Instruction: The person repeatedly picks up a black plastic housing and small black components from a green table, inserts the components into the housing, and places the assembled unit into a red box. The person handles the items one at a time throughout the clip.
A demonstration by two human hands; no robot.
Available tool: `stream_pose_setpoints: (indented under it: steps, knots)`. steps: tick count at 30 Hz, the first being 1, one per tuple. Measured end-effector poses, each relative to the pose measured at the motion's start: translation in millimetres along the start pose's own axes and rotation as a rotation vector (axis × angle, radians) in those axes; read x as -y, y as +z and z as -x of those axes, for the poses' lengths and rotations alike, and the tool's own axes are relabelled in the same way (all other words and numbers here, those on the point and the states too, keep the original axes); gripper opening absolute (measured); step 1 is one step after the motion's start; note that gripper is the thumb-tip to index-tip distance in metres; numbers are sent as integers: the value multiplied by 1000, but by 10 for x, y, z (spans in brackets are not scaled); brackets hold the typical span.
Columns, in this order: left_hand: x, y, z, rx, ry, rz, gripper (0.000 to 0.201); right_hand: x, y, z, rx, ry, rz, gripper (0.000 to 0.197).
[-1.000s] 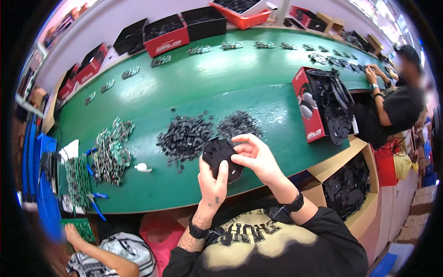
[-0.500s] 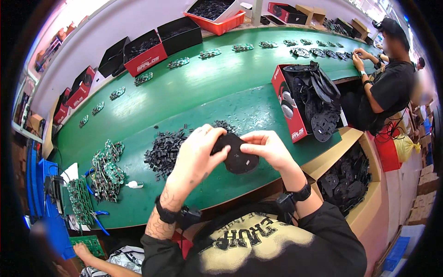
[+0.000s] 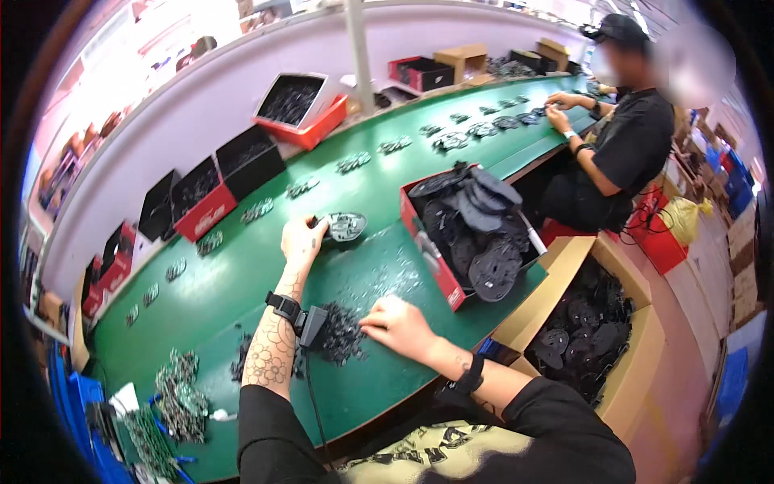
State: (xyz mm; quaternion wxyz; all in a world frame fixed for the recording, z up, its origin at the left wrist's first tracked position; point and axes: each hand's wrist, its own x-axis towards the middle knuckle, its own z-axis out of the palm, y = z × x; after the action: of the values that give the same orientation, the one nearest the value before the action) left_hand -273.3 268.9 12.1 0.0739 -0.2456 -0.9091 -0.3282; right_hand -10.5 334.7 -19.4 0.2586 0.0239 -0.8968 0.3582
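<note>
My left hand (image 3: 303, 242) reaches forward over the green table and grips the near-left edge of an oval black plastic shell (image 3: 347, 227). The shell rests on the tabletop, its inner side with lighter details facing up. My right hand (image 3: 401, 327) is low at the right edge of a pile of small black plastic pieces (image 3: 342, 337). Its thumb and fingers are pinched together; whatever may be between them is too small to make out. My left forearm hides part of the pile.
A red-and-black box (image 3: 435, 262) heaped with black shells stands right of my hands. A cardboard carton (image 3: 637, 355) of black parts is at the lower right. Green circuit boards (image 3: 353, 162) line the table (image 3: 266, 282). A co-worker (image 3: 617, 129) sits at the far right.
Both hands held the dark shell close to me before. Now the left has carried it forward to the table, and the right has let go and moved down to the small pieces. The view has shifted.
</note>
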Motion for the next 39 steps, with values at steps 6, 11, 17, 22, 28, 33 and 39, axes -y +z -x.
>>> stream_pose_setpoints:
  steps: [6,11,17,22,28,33,39]
  knots:
    - [22,736,-539,-45,79,-69,38,23,51,-26,-60,-123,35,12]
    - [-373,963,-752,167,-64,147,36,34,77,-8,-51,-135,76,12]
    - [-864,1183,-926,497,-224,729,45,-36,94,-23,-148,-139,20,12]
    - [-882,994,-688,564,-105,904,69,-6,101,-38,-149,-121,-18,14]
    - [-635,-406,57,377,167,832,48,-45,77,-48,-142,-98,25,18]
    - [-390,-1796,1642,213,106,471,33,161,-48,-39,10,-30,-22,17]
    - [371,-1871,3033,-168,-196,-154,38,207,-20,-38,116,-30,-51,13]
